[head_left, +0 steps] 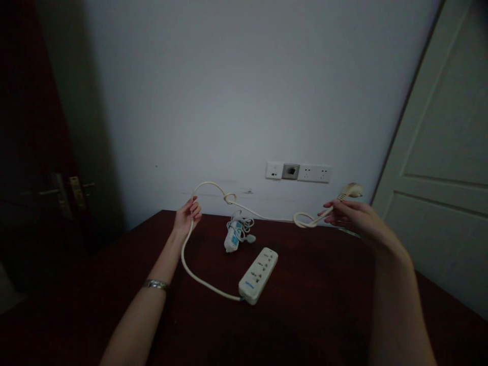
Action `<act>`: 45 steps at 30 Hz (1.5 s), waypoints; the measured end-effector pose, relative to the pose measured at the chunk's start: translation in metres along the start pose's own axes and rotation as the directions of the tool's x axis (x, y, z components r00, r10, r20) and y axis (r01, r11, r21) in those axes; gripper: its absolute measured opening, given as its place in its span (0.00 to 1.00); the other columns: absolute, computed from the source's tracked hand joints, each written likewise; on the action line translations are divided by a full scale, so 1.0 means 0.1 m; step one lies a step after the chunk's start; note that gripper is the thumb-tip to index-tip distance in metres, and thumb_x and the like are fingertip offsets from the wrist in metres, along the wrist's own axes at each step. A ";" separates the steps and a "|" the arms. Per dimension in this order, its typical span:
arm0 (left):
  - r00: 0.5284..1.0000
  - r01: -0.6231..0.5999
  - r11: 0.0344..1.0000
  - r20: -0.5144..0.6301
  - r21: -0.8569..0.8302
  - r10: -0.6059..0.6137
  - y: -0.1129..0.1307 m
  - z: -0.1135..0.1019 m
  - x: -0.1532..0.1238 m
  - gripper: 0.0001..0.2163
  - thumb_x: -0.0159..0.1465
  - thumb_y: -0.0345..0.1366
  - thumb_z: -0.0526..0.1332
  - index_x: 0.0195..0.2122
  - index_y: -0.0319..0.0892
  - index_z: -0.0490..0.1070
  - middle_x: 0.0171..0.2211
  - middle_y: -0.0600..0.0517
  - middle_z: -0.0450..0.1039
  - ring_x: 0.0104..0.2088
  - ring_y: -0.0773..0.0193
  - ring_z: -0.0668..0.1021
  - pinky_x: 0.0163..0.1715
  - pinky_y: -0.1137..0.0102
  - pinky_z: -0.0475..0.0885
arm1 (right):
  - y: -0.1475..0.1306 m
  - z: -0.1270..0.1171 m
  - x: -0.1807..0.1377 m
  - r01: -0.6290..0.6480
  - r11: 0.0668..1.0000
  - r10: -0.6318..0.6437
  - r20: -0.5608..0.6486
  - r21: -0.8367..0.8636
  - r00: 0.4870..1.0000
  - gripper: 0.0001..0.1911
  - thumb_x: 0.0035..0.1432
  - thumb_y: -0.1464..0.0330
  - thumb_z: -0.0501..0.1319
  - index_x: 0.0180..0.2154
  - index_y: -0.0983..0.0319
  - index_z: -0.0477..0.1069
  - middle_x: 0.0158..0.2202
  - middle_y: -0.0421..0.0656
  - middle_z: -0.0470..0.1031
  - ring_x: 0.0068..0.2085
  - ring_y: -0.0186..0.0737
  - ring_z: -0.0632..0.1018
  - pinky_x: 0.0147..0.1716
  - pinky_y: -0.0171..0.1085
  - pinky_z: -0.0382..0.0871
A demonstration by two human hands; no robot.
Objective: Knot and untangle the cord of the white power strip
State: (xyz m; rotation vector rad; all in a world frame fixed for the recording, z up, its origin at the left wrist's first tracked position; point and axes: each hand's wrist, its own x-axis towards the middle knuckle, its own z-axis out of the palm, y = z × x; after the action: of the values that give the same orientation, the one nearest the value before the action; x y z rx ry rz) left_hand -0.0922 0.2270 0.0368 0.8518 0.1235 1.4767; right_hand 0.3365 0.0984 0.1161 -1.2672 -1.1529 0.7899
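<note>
Tabletop: the lower view is filled by a dark red-brown flat table (pixel 316 300), a broad stretch of it left between the two forearms
Wrist: a silver-coloured metal bracelet (pixel 155 284) is worn on the left forearm
Near strip: a cream-white oblong plastic power strip (pixel 258 276) is laid aslant near the middle of the table, sockets up, well inside the table edges
Cord: a cream-coloured round cord (pixel 198 278) is led from the strip's near end along the tabletop, then up to the left hand (pixel 188 212)
Left fingers: closed around the cord, which is raised above the table's left part
Span: the cord is arched from the left hand and carried across to the right hand (pixel 351 213), a small loop being formed near the arch and a larger one beside the right fingers
Right fingers: pinched on the cord just below a cream-coloured rounded plug (pixel 354 190), held up near the far right of the table
Far strip: a white-and-blue oblong power strip (pixel 232 239) is set behind the near one, its thin pale cable (pixel 248 222) bundled over it
Back edge: the table is bounded by a pale plain wall (pixel 229 112), on which white and grey socket plates (pixel 314 173) are mounted
Right side: a pale panelled door (pixel 434 157) is seen
</note>
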 end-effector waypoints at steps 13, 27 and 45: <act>0.989 0.093 0.885 0.062 0.455 -0.136 -0.05 0.47 -0.01 0.10 0.55 0.30 0.61 0.37 0.33 0.71 0.14 0.62 0.54 0.10 0.80 0.52 0.12 0.80 0.56 | -0.21 0.44 -0.26 0.241 0.945 -0.304 0.319 0.223 0.897 0.15 0.48 0.57 0.65 0.29 0.64 0.74 0.21 0.43 0.74 0.20 0.31 0.72 0.21 0.30 0.68; 0.943 0.087 0.636 0.142 0.767 -0.300 -0.31 0.97 -0.21 0.12 0.53 0.36 0.63 0.36 0.33 0.74 0.14 0.58 0.61 0.13 0.76 0.60 0.14 0.77 0.57 | -0.24 1.04 -0.39 0.216 0.919 -0.327 0.330 0.330 0.886 0.21 0.40 0.52 0.67 0.26 0.64 0.72 0.16 0.42 0.72 0.18 0.33 0.72 0.19 0.32 0.67; 0.660 0.075 0.646 0.448 0.759 -0.603 -0.68 1.35 -0.52 0.23 0.49 0.53 0.61 0.31 0.33 0.71 0.17 0.60 0.51 0.17 0.75 0.53 0.16 0.75 0.46 | -0.04 1.22 -0.20 0.596 0.790 -0.547 -0.276 0.141 0.790 0.15 0.50 0.58 0.62 0.31 0.65 0.74 0.31 0.47 0.78 0.23 0.32 0.74 0.26 0.33 0.71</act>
State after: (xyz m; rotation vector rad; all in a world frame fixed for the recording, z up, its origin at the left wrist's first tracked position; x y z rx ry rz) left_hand 0.0316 0.1319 0.0725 1.8319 0.2978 0.6003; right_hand 0.2146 0.1161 0.1055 -0.7218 -1.1436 0.2920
